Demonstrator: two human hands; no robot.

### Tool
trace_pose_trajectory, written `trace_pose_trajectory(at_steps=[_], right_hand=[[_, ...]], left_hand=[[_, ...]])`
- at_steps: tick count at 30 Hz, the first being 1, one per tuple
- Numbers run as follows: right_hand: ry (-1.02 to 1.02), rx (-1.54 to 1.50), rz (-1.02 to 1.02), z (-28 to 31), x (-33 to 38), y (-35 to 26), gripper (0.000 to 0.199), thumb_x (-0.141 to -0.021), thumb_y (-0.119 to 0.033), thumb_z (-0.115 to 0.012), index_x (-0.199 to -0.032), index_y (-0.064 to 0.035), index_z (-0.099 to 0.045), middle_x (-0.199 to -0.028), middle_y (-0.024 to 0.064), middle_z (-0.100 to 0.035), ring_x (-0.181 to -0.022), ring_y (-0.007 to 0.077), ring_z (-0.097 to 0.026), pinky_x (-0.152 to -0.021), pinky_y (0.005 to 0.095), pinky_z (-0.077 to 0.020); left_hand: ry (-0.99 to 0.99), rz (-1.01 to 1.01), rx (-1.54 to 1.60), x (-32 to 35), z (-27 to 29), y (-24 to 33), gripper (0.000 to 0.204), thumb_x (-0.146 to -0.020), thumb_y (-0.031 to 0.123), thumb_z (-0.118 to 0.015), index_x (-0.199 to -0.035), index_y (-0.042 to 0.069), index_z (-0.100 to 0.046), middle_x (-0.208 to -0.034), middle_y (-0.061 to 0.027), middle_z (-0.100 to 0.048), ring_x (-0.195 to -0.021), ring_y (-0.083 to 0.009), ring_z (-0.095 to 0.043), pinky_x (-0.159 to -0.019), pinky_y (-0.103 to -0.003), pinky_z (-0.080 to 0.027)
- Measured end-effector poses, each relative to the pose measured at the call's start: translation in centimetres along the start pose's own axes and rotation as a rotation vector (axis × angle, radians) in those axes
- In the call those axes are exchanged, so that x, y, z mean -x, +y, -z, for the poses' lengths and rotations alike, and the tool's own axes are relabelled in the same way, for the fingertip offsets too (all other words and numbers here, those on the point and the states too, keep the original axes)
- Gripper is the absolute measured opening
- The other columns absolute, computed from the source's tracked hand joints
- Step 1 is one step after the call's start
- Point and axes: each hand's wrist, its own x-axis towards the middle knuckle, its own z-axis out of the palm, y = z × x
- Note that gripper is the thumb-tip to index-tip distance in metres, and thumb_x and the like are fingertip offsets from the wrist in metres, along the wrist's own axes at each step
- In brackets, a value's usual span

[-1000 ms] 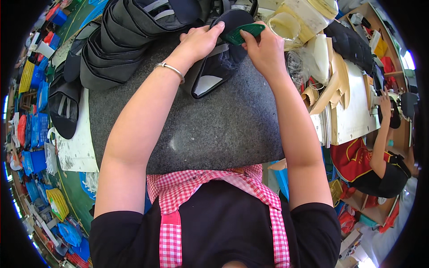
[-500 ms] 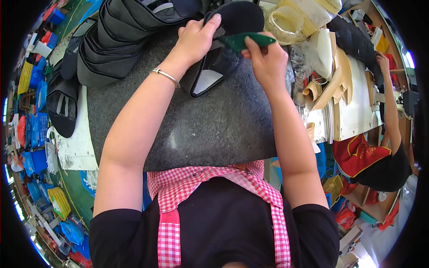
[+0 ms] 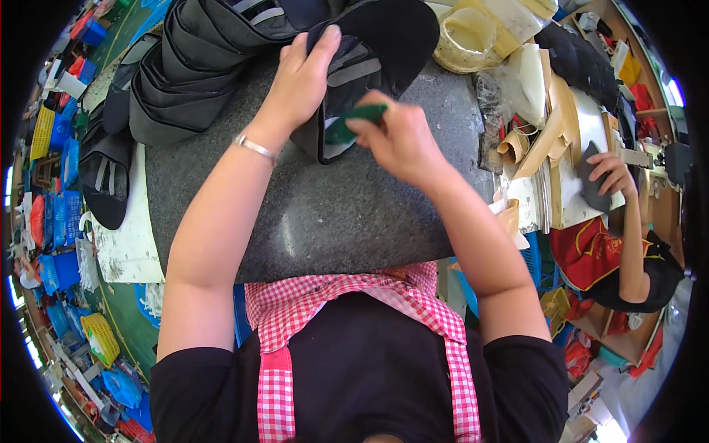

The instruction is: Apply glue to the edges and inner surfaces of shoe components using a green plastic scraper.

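A black shoe-shaped piece (image 3: 406, 37) with a raised fabric edge and a grey strip across it lies tilted at the far middle of the dark work mat (image 3: 354, 221). My left hand (image 3: 303, 74) grips its left edge, thumb on top. Between the closed fingers of my right hand (image 3: 395, 136) is a flat green scraper (image 3: 358, 123), blurred by motion. The scraper's end lies over the white patch at the near end of the black piece, so that patch is partly hidden.
Similar black pieces (image 3: 185, 88) are stacked at the far left, and another (image 3: 107, 177) lies below them. A glue-crusted yellowish tub (image 3: 467, 37) stands at the far right, near brown paper scraps (image 3: 550, 144). Farther right, a co-worker's hand (image 3: 613, 175) holds a dark flat piece.
My right hand has brought the scraper nearer and left, from the black piece's middle to its near end. My left hand has shifted slightly left. The co-worker's hand has come nearer.
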Motion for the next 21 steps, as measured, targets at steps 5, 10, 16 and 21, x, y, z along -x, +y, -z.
trace_pose_trajectory(at_steps=[5,10,16,21], right_hand=[[0.328,0.161,-0.072,0.3,1.7,0.6,0.012,-0.083,-0.011,-0.067,-0.088,-0.0017,-0.060,-0.079,0.0197,-0.064,-0.069,0.0360,-0.065,-0.061,0.0415,-0.0511],[0.179,0.245,0.133,-2.8,3.2,-1.3,0.010,-0.089,-0.008,-0.064,-0.093,0.0000,-0.060,-0.077,0.0120,-0.068,-0.066,0.0160,-0.068,-0.059,0.0285,-0.0538],[0.410,-0.352,-0.128,7.0,-0.9,-1.1,0.016,-0.087,-0.011,-0.065,-0.088,0.0047,-0.063,-0.076,0.0122,-0.068,-0.058,0.0142,-0.065,-0.050,0.0243,-0.0515],[0.748,-0.094,-0.090,14.7,-3.9,4.3,0.019,-0.087,-0.015,-0.067,-0.093,0.0022,-0.064,-0.079,0.0098,-0.069,-0.063,0.0143,-0.066,-0.055,0.0246,-0.0508]], left_hand=[[0.115,-0.294,0.228,5.5,1.1,0.6,0.044,-0.100,0.036,-0.041,-0.124,0.000,-0.050,-0.120,-0.0157,-0.054,-0.114,-0.0218,-0.049,-0.101,-0.034,-0.035],[0.154,-0.502,0.588,7.9,0.8,1.0,0.055,-0.103,0.037,-0.031,-0.137,-0.005,-0.035,-0.141,-0.0169,-0.042,-0.132,-0.0256,-0.040,-0.111,-0.038,-0.028],[0.502,-0.455,0.637,3.0,-1.3,-2.4,0.058,-0.102,0.039,-0.036,-0.140,-0.005,-0.034,-0.144,-0.0127,-0.040,-0.132,-0.0244,-0.039,-0.112,-0.036,-0.027],[0.383,-0.430,0.551,2.7,-2.7,-1.9,0.054,-0.100,0.032,-0.042,-0.139,-0.005,-0.035,-0.140,-0.0117,-0.043,-0.128,-0.0216,-0.042,-0.110,-0.034,-0.028]])
